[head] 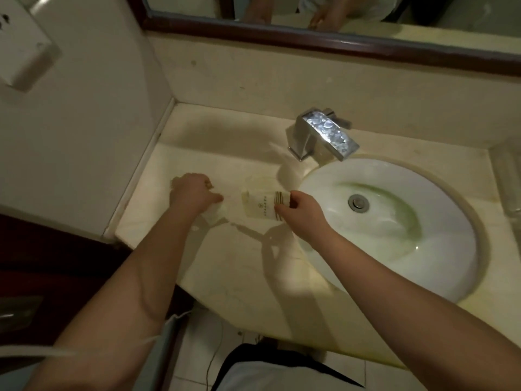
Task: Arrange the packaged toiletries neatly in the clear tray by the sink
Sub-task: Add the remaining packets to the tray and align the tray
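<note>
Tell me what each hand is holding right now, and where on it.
Right hand pinches the cream toiletry packet at its striped right end. Left hand is closed on something pale and blurred; what and where cannot be told.

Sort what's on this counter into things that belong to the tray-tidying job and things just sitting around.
Part of the job: clear tray; cream packet pinched by right hand; left hand at the tray's left side.

Just there: faucet; sink; mirror; clear item at far right.
</note>
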